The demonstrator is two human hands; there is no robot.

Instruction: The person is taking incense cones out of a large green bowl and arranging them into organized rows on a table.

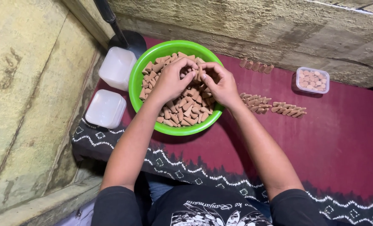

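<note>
A green bowl (137,79) heaped with tan cones (186,111) fills the upper middle of the frame, and both hands, left hand (169,81) and right hand (220,83), meet over it, blocking its centre. Two white lidded boxes (111,88) crowd the bowl's left side against a rough wall (31,83). To the right, rows of cones (274,106) and a small clear tub (313,79) lie along the upper cloth. The red cloth (345,146) at lower right is open, as is the strip between the forearms.
</note>
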